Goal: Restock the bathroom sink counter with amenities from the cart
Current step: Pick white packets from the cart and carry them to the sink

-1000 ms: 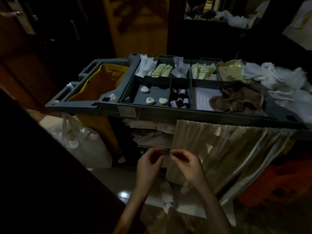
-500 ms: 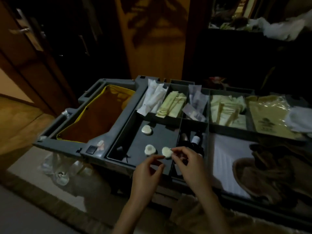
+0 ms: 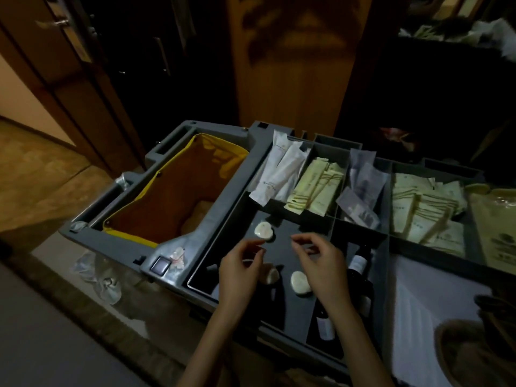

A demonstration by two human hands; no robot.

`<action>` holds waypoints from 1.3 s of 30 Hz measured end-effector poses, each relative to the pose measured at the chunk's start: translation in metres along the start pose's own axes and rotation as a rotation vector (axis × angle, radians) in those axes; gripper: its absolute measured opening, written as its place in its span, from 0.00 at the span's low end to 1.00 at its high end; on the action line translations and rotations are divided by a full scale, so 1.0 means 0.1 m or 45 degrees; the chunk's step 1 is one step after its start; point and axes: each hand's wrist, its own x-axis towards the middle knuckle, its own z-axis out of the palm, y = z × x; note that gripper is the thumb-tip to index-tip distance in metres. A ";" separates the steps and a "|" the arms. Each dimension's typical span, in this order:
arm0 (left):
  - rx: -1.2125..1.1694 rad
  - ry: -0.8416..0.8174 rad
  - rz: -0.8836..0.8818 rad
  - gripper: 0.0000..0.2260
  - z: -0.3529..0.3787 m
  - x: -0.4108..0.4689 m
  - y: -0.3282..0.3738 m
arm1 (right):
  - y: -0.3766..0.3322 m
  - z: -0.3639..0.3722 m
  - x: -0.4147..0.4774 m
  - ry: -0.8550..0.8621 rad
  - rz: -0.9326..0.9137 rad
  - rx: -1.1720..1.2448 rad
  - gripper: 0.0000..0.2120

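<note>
Three small pale soaps are lying in the near-left compartment (image 3: 290,311) of the cart (image 3: 220,196), and both hands are hovering just above them. The left hand (image 3: 238,272) is curling thumb and forefinger almost tip to tip, and in this dim light I cannot tell whether that grip is pinching anything. The right hand (image 3: 324,270) is holding its grip apart, with thumb and forefinger bowed and nothing showing between them. The relation the coming pick is turning on, as I judge it, is this: the near soap (image 3: 300,282) is sitting at 6 o'clock from the right fingertips, just beside that palm, so the right hand is lying nearer to it. The far soap (image 3: 264,231) is sitting at about 12 o'clock from the left fingertips, just beyond them. The third soap (image 3: 270,274) is peeking out at 3 o'clock of the left hand, half covered by it. The near soap is lying flat and looking slightly oval, its long axis running from 11 to 5 o'clock. The far one is looking too nearly round to be pointing any way. Dark bottles (image 3: 358,263) are sitting at 3 o'clock of the right hand, in the next compartment.
</note>
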 end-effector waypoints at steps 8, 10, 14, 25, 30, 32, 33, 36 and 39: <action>-0.047 0.074 0.024 0.10 0.02 0.48 -0.10 | -0.05 0.47 0.46 0.001 0.191 0.165 0.08; -0.019 0.044 0.070 0.11 0.04 0.46 -0.12 | -0.05 0.57 0.56 0.005 0.288 0.260 0.06; 0.005 0.109 0.131 0.12 0.03 0.43 -0.09 | -0.13 0.75 0.79 -0.099 0.563 0.550 0.08; 0.069 0.205 0.153 0.12 0.00 0.46 -0.08 | -0.32 0.92 0.93 -0.117 0.716 1.016 0.06; 0.027 0.369 0.248 0.13 -0.04 0.43 -0.02 | -0.31 0.74 0.71 -0.171 0.319 0.567 0.08; 0.025 0.416 0.318 0.13 -0.05 0.39 0.02 | -0.31 0.63 0.63 -0.173 0.114 0.332 0.12; 0.030 0.426 0.348 0.14 -0.05 0.38 0.02 | -0.32 0.56 0.61 -0.164 0.014 0.239 0.13; 0.061 0.442 0.409 0.14 -0.05 0.37 0.03 | -0.37 0.34 0.57 -0.086 -0.221 0.031 0.11; 0.074 0.445 0.421 0.15 -0.04 0.35 0.08 | -0.40 0.17 0.58 0.005 -0.322 0.013 0.04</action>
